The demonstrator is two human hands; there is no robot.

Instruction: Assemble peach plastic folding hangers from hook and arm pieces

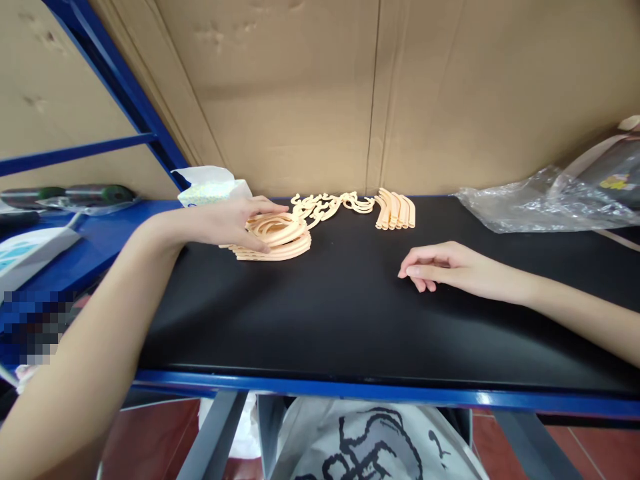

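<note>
On the left part of the black table, my left hand (250, 223) reaches over a pile of curved peach-coloured strips (287, 248), thumb and fingers apart around its upper pieces. Whether it grips any strip firmly is hard to make out. Smaller hooked peach pieces (320, 207) lie loose just behind the pile. Further right, a neat row of curved peach pieces (395, 210) rests near the cardboard. My right hand (430, 267) hovers over or rests on the table in front of that row, fingers loosely curled and apart, with nothing seen in it.
A tissue box (213, 188) stands at the back left. Clear plastic wrapping (520, 200) and a grey bag (613, 173) lie at the back right. Cardboard (300, 100) walls the back. A blue frame (110, 73) rises at the left. A printed bag (370, 443) sits below the front edge.
</note>
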